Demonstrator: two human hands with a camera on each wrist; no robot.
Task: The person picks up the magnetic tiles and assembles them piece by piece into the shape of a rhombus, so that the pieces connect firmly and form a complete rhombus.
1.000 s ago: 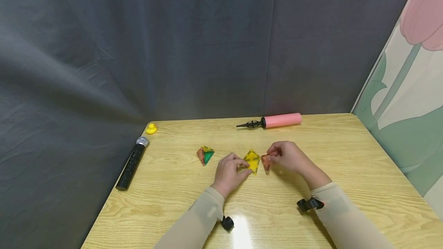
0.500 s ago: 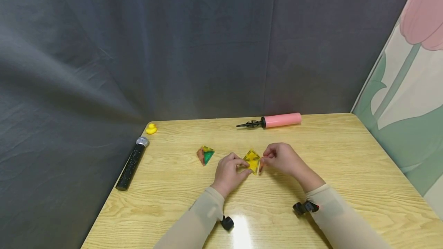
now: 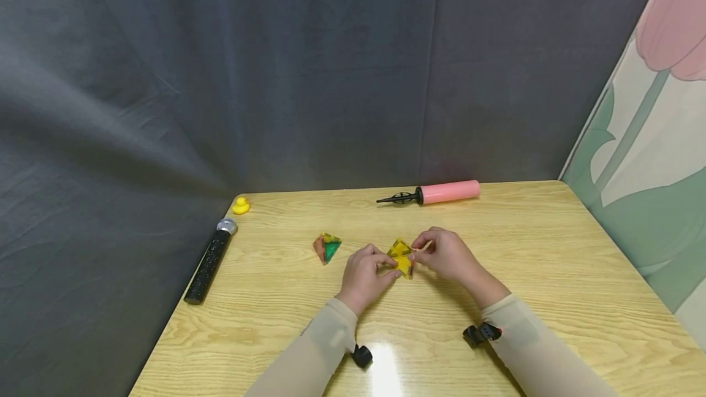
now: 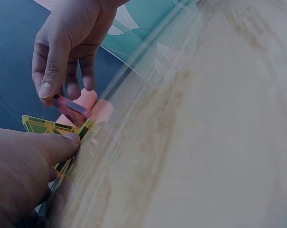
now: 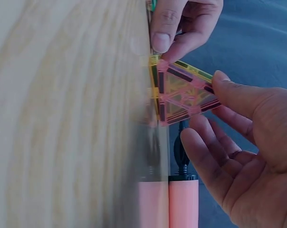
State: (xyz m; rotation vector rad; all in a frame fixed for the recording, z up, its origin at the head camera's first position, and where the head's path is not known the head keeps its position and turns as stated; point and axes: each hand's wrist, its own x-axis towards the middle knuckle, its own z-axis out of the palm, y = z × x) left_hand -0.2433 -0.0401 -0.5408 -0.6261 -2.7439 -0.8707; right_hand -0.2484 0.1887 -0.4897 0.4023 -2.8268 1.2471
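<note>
My left hand (image 3: 364,279) pinches yellow triangular magnetic tiles (image 3: 401,246), one lying on the table and one standing up from it. In the right wrist view, a translucent pink triangular magnetic tile (image 5: 185,97) leans upright against the yellow ones, its lower edge along theirs. My right hand (image 3: 445,254) pinches this pink tile near its top corner, between thumb and fingers. The head view mostly hides the pink tile behind the right fingers. Left of the hands stands a small pyramid (image 3: 331,250) of orange-red, green and yellow tiles.
At the back of the wooden table (image 3: 265,336) lies a pink hand pump (image 3: 449,192) with a black nozzle. A black microphone (image 3: 209,263) lies along the left edge, near a yellow rubber duck (image 3: 241,206). A dark curtain (image 3: 331,78) hangs behind.
My right hand has moved left with the pink tile, bringing it from beside the yellow tiles up against them and turning it more edge-on. The left hand has stayed in place.
</note>
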